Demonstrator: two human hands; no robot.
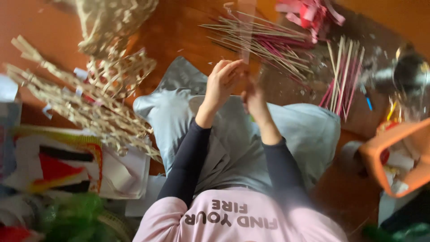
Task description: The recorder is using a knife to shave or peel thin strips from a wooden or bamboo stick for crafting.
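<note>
Clearly our left hand (222, 83) pinches a thin, light, springy strip (246, 33) near its lower end; our blurred right hand's (253, 99) grip we cannot tell.

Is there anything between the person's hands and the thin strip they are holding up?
Nothing visible. The left hand pinches the strip directly, and the blurred right hand is just below it. The pile of sticks lies beyond, on the floor.
</note>
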